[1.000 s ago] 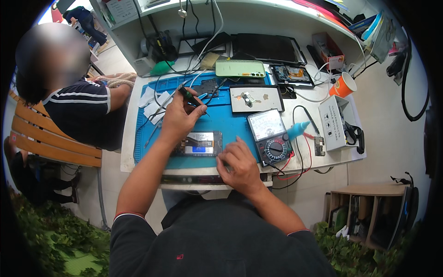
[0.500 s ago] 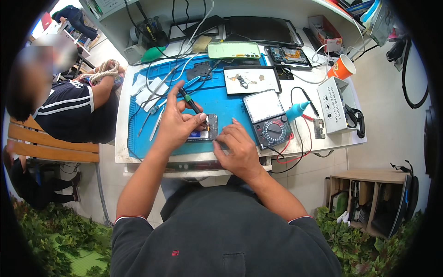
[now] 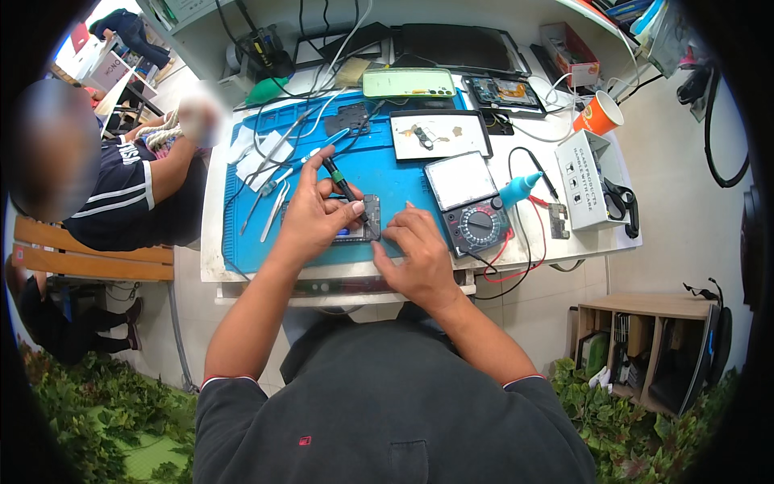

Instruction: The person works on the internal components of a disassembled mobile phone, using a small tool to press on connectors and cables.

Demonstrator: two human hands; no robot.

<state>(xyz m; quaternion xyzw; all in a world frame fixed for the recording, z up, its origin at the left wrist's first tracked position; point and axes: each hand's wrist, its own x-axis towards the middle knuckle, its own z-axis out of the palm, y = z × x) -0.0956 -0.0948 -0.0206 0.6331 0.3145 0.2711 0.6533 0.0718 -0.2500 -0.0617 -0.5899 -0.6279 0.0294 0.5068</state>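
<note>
My left hand (image 3: 314,214) is closed around a slim black screwdriver (image 3: 339,179) with a green band, its index finger reaching up to the top end. The screwdriver slants down to an opened phone (image 3: 372,224), whose dark inner frame and part of a blue battery show; the tip is too small to make out. My right hand (image 3: 418,256) lies beside the phone's right edge, thumb and bent fingers apart, with nothing visible between them. Under both is a blue repair mat (image 3: 403,187). Left of the phone lie tweezers (image 3: 275,211) and a thin metal tool (image 3: 258,208).
An analog multimeter (image 3: 480,222) with leads and a light blue bottle (image 3: 520,189) stand right of the mat. Behind are a white parts tray (image 3: 439,135) and a green phone cover (image 3: 409,83). Scissors (image 3: 621,203) hang by a white box (image 3: 582,181). Another person sits at the left.
My left hand and the screwdriver have shifted slightly right, and the screwdriver stands a little steeper. My right hand has barely moved. The person at the left has shifted their head and arm.
</note>
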